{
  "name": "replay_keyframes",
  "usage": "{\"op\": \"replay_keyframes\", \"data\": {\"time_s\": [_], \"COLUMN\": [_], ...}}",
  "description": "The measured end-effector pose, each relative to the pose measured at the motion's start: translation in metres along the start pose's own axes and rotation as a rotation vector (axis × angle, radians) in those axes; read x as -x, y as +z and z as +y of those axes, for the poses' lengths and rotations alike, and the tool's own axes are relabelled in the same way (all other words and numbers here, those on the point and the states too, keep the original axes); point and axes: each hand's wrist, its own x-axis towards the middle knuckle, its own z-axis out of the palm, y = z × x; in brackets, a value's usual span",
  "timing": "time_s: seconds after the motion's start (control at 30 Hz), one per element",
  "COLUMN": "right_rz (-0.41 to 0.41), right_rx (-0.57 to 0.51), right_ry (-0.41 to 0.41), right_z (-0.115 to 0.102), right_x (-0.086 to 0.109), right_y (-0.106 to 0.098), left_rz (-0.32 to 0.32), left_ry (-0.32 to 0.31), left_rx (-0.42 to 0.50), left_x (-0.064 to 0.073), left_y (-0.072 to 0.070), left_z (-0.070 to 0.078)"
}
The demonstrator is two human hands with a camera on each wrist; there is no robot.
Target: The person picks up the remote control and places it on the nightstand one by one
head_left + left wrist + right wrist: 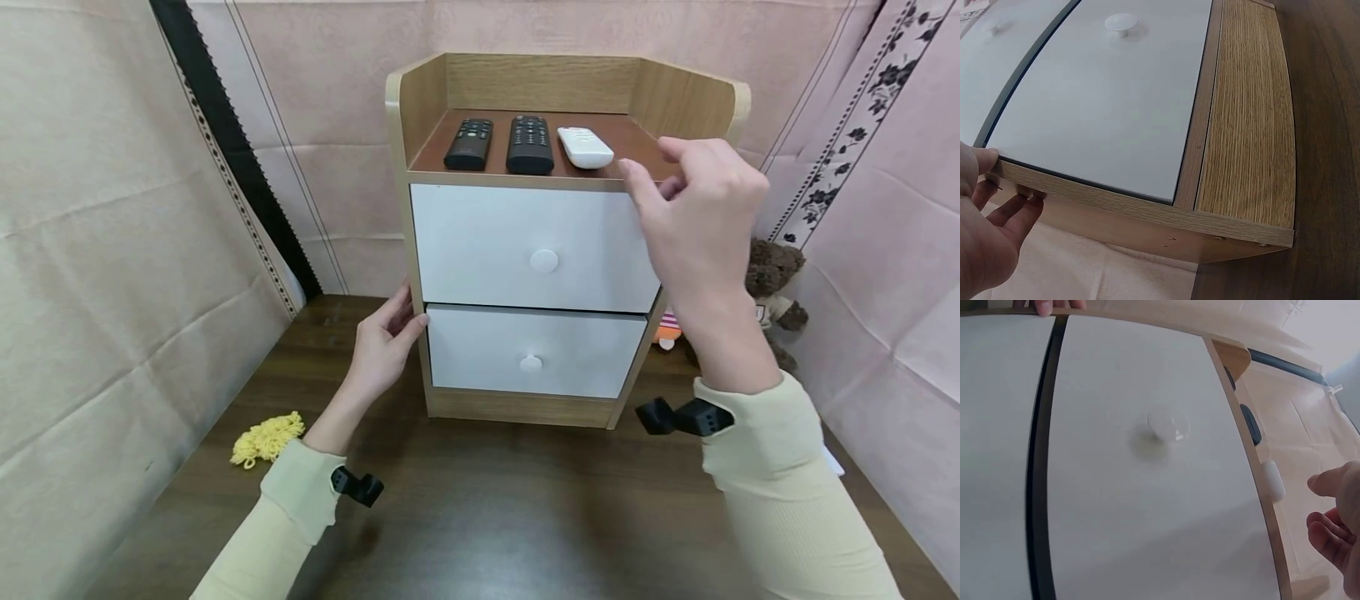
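Note:
A small wooden cabinet (pixel 517 408) with two white drawers stands on the table, both drawers pushed in. My left hand (pixel 381 343) holds its left edge: in the left wrist view the thumb lies on the front corner and the fingers bend against the side panel (pixel 1147 240). Three remotes lie side by side on the brown top: a dark one (pixel 469 145), a longer black one (pixel 530 146) and a white one (pixel 585 148). Just right of the white remote hovers my right hand (pixel 701 208), thumb and fingers apart and nothing between them.
A yellow yarn bundle (pixel 267 438) lies on the dark wooden table (pixel 480 508) by my left forearm. Behind my right wrist sit a brown teddy bear (pixel 772 267) and a small orange thing (pixel 667 332). Raised wooden walls border the cabinet top. Pale cloth surrounds the table.

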Motion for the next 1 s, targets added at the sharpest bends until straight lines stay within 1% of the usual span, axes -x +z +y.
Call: {"op": "replay_keyframes", "data": {"time_s": [0.03, 0.23, 0.27, 0.47, 0.63, 0.73, 0.87, 1.0], "right_rz": [0.005, 0.064, 0.074, 0.083, 0.082, 0.063, 0.001, -0.076], "right_rx": [0.002, -0.005, -0.007, 0.029, 0.048, 0.053, 0.074, 0.119], "right_ry": [-0.019, -0.035, -0.016, -0.006, 0.039, 0.061, 0.09, 0.17], "right_z": [0.005, 0.03, 0.032, 0.049, 0.07, 0.089, 0.12, 0.149], "right_x": [0.001, 0.013, 0.016, 0.032, 0.045, 0.056, 0.074, 0.096], "right_y": [-0.004, -0.023, -0.026, -0.044, -0.056, -0.061, -0.067, -0.075], "left_rz": [-0.001, -0.006, -0.006, -0.01, -0.009, -0.005, -0.001, -0.002], "left_ry": [0.0, 0.0, 0.001, 0.003, 0.001, 0.003, 0.007, 0.004], "left_rx": [-0.001, -0.017, -0.019, -0.021, -0.025, -0.028, -0.031, -0.022], "left_x": [0.0, 0.0, 0.0, -0.001, -0.001, -0.001, -0.001, -0.001], "left_y": [0.0, 0.0, -0.001, -0.001, -0.001, -0.001, -0.001, -0.001], "left_z": [0.0, 0.001, 0.001, 0.0, 0.0, 0.001, 0.001, 0.001]}}
